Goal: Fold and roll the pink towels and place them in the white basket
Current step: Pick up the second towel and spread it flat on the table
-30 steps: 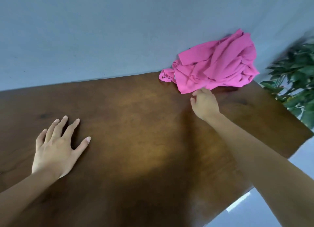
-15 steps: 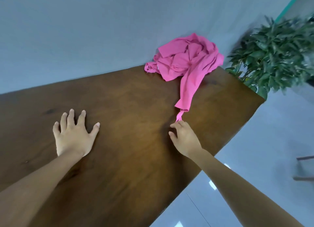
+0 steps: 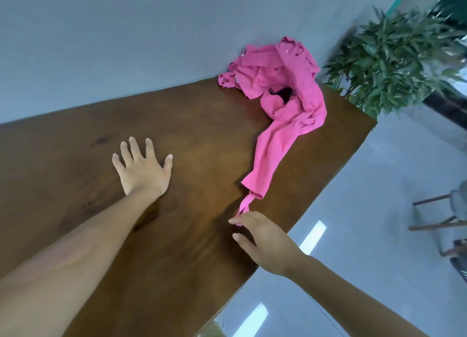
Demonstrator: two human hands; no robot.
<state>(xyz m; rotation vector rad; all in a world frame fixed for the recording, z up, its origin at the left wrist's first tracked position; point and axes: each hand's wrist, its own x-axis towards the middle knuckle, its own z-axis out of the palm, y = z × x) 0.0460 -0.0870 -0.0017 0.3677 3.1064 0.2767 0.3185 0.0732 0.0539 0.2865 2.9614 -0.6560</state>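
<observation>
A heap of pink towels (image 3: 273,69) lies crumpled at the far right corner of the brown wooden table (image 3: 192,124), against the grey wall. One pink towel (image 3: 275,154) is drawn out of the heap in a long strip toward me. My right hand (image 3: 262,238) pinches the tip of that strip near the table's right edge. My left hand (image 3: 142,168) lies flat on the table with fingers spread, holding nothing. No white basket is in view.
A green potted plant (image 3: 394,58) stands past the table's far right corner. The table's right edge runs diagonally beside a shiny grey floor (image 3: 366,210). Wooden chair legs (image 3: 434,213) show at the right.
My right hand has taken a towel's edge at the heap and pulled it toward me, stretching the towel into a long strip. My left hand stays flat on the table.
</observation>
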